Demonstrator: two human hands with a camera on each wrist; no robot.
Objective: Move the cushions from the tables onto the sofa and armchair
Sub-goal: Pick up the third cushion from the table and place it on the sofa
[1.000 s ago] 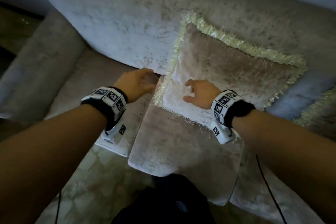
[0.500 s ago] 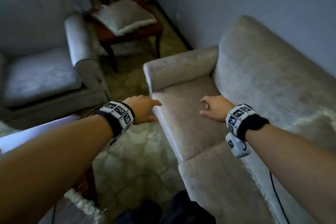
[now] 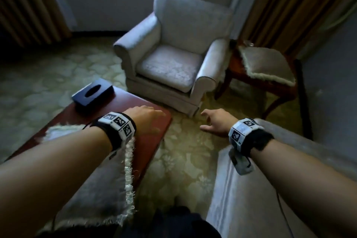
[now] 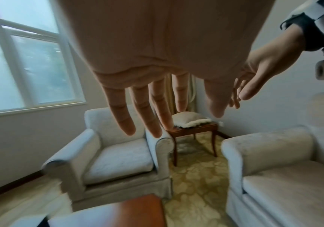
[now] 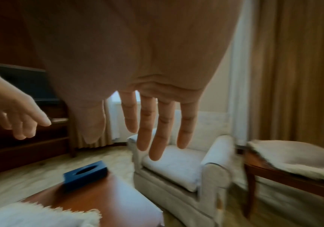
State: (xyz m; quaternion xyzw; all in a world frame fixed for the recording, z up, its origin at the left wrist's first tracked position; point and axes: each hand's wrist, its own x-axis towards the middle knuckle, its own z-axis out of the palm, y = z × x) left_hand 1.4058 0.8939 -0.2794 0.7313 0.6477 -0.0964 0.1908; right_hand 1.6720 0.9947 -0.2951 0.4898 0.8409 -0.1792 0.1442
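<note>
A fringed grey cushion [image 3: 100, 189] lies on the red-brown coffee table [image 3: 152, 141] under my left forearm. Another fringed cushion [image 3: 266, 65] rests on the small wooden side table [image 3: 237, 63] to the right of the pale armchair [image 3: 173, 48]. The sofa's arm and seat [image 3: 289, 189] show at lower right. My left hand [image 3: 146, 120] hovers over the coffee table's far end, fingers [image 4: 155, 107] straight and holding nothing. My right hand [image 3: 214, 121] hangs over the carpet between table and sofa, fingers [image 5: 157, 126] spread and holding nothing.
A dark blue tissue box [image 3: 92, 92] sits at the coffee table's far left end. Patterned carpet [image 3: 185, 160] runs between table, armchair and sofa. Curtains [image 3: 289, 6] hang behind the side table, and a window [image 4: 27, 61] is left of the armchair.
My view has swung from the sofa with a cushion leaning on its back, leftward to the armchair and tables. Both hands left that cushion and now hang free over table and carpet.
</note>
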